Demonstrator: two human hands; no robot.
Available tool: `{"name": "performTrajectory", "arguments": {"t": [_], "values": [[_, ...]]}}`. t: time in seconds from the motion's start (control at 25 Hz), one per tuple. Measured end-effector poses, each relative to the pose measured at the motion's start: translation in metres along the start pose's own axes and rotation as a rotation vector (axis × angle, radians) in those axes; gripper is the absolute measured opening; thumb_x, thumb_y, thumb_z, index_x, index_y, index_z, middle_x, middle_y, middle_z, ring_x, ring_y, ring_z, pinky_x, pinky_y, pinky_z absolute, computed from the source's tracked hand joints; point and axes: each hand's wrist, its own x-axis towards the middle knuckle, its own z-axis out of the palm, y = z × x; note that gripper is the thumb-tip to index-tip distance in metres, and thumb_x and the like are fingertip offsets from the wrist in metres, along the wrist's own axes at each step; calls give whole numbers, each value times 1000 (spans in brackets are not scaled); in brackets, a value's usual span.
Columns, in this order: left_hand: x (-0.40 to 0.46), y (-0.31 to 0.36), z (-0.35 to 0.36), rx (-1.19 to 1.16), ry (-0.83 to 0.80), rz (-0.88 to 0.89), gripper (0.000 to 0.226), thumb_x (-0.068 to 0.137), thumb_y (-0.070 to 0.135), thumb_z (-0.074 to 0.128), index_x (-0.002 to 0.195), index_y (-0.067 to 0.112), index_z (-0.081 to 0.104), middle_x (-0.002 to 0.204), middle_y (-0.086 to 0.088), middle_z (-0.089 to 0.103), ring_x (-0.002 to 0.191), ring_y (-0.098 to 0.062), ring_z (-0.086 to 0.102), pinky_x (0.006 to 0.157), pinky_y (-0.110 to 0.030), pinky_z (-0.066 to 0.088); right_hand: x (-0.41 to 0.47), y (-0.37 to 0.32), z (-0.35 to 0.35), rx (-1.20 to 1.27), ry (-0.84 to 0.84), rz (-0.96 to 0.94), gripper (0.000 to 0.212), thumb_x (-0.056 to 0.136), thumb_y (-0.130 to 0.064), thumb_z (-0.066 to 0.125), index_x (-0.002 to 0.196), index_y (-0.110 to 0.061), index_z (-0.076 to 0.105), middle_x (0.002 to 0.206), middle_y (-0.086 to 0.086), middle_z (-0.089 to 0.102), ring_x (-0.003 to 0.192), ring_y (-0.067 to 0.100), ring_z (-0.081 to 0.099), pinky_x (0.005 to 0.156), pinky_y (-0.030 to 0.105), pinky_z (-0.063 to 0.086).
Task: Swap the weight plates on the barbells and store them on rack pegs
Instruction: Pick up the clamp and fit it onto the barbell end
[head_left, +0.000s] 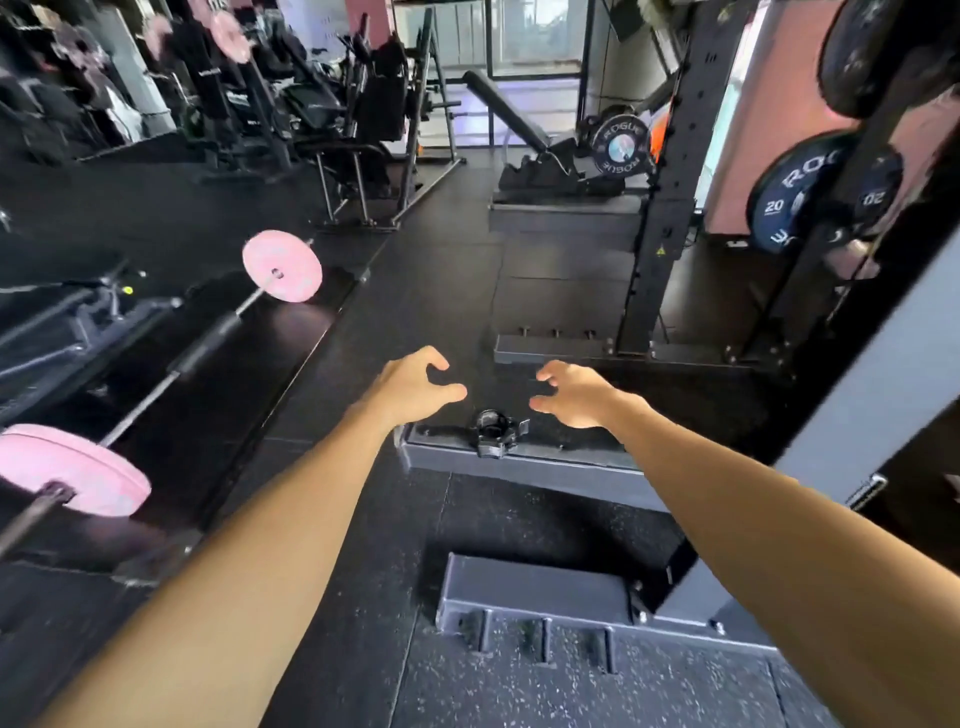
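1. While both your arms reach forward over the black rubber floor (447, 291), the long steel barbell (156, 387) lies on the floor to your left, well apart from either hand.
2. You see a round pink weight plate (282, 266) on its far end and a second pink plate (67, 470) on its near end, both on the bar.
3. Your left hand (415, 387) hovers with fingers loosely curled and spread, thumb apart, holding nothing.
4. Your right hand (576, 392) mirrors it, fingers bent and parted, also holding nothing; the two hands face each other with a gap between them.
5. Just below that gap, a small black barbell collar (493, 431) rests on the grey steel base beam of the rack (545, 465), touching neither hand.
6. To your right, the black perforated rack upright (670, 171) stands on the floor, and a dark blue round plate marked 20 (800, 195) hangs on a peg beyond it.
7. Farther back, a black plate with white lettering (621, 145) sits near an inclined black padded bench (506, 106).
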Motion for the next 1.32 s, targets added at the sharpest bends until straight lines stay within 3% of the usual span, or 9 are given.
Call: {"name": "performTrajectory", "arguments": {"t": [0.24, 0.36, 0.52, 0.68, 0.8, 0.92, 1.12, 1.24, 1.32], "values": [[86, -39, 133, 116, -233, 49, 60, 76, 49, 71, 130, 30, 54, 124, -8, 57, 104, -27, 60, 82, -35, 50, 101, 72, 81, -34, -159, 97, 46, 98, -25, 49, 141, -14, 43, 142, 12, 49, 125, 30, 50, 100, 33, 41], [104, -50, 179, 247, -205, 44, 61, 79, 53, 68, 133, 30, 51, 130, -9, 40, 110, -31, 53, 94, -44, 48, 122, 91, 112, -31, -216, 104, 44, 100, -24, 42, 144, -18, 41, 144, 10, 47, 125, 29, 50, 99, 36, 43], [115, -49, 200, 217, -109, 14, 36, 87, 38, 68, 113, 13, 63, 122, -12, 40, 98, -33, 56, 86, -41, 50, 133, 96, 130, -26, -232, 82, 44, 102, -23, 36, 145, -20, 38, 141, 13, 50, 119, 31, 53, 95, 38, 45], [107, -45, 185, 97, -117, 31, 30, 89, 30, 67, 112, 11, 63, 117, -11, 43, 95, -33, 57, 82, -35, 44, 124, 88, 119, 6, -178, 71, 37, 101, -26, 40, 135, -16, 48, 127, 12, 59, 104, 28, 57, 77, 34, 44], [88, -41, 153, 37, -139, 75, 36, 89, 30, 68, 123, 18, 62, 116, -8, 47, 102, -32, 56, 91, -39, 45, 105, 72, 104, 54, -98, 66, 32, 101, -32, 39, 122, -11, 51, 113, 13, 62, 94, 28, 56, 73, 37, 43], [52, -38, 119, 3, -96, 97, 32, 89, 30, 68, 119, 18, 64, 111, -3, 47, 104, -25, 52, 90, -32, 37, 70, 48, 89, 138, -18, 43, 35, 100, -40, 39, 111, -9, 54, 99, 13, 64, 88, 31, 58, 70, 38, 43], [-57, -26, 63, 44, 0, 234, 28, 87, 31, 71, 110, 17, 64, 111, -5, 52, 106, -27, 54, 96, -38, 40, -44, 9, 66, 266, 109, -45, 34, 98, -40, 46, 99, -8, 55, 95, 14, 69, 87, 31, 64, 75, 40, 49], [-136, -9, 31, 25, 4, 326, 28, 89, 24, 68, 113, 10, 62, 119, -9, 52, 105, -24, 54, 87, -31, 39, -130, -8, 52, 387, 150, -50, 35, 95, -40, 53, 102, -6, 45, 91, 10, 68, 70, 24, 63, 55, 32, 45], [-184, 8, 9, -17, -1, 368, 28, 91, 23, 66, 116, 11, 61, 125, -9, 49, 106, -22, 53, 90, -31, 39, -182, -20, 37, 435, 174, -78, 34, 94, -34, 56, 106, -6, 40, 85, 12, 64, 57, 23, 57, 48, 27, 40]]}}
